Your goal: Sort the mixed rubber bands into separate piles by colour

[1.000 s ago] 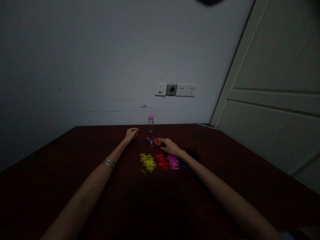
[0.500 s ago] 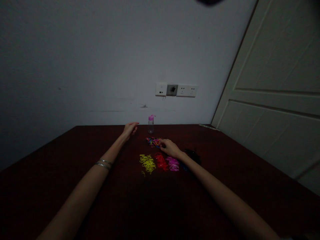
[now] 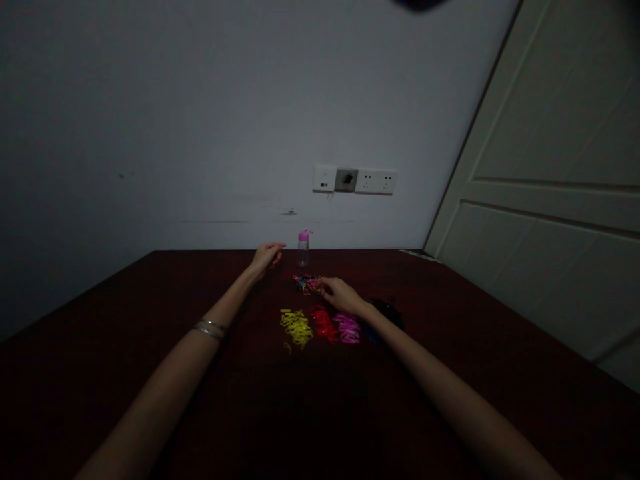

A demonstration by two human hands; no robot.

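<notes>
Counter (image 3: 220, 400), dark red-brown, fills the lower part of the view; dim light. Both forearms come in from the near edge, left one wearing silvery bangles (image 3: 210, 329). Nearest small item: one loose yellow band (image 3: 287, 347), just apart from the yellow pile (image 3: 297, 329). Beside that, left to right in a rough row: red pile (image 3: 325, 325), then pink pile (image 3: 348, 328), then blue pile (image 3: 371, 334), partly covered by the right forearm and very dark. Black pile (image 3: 389, 312) lies beyond that forearm, edges hard to make out. Right hand (image 3: 342, 294) is over the counter behind the red and pink piles, palm down, fingertips at the right edge of the mixed pile (image 3: 306, 285). Its grip is narrow, fingers bent together; cannot tell whether a band is held. Mixed pile, many colours, sits between the two hands, behind the yellow and red piles. Left hand (image 3: 267, 257) is farther out, near the bottle (image 3: 303, 253) but not touching it; fingers loosely curled, inner side hidden, so cannot tell whether its grip holds anything. Bottle is clear with a pink cap, upright, near the wall (image 3: 225, 133). Sockets (image 3: 376, 181) are mounted on the wall above.
</notes>
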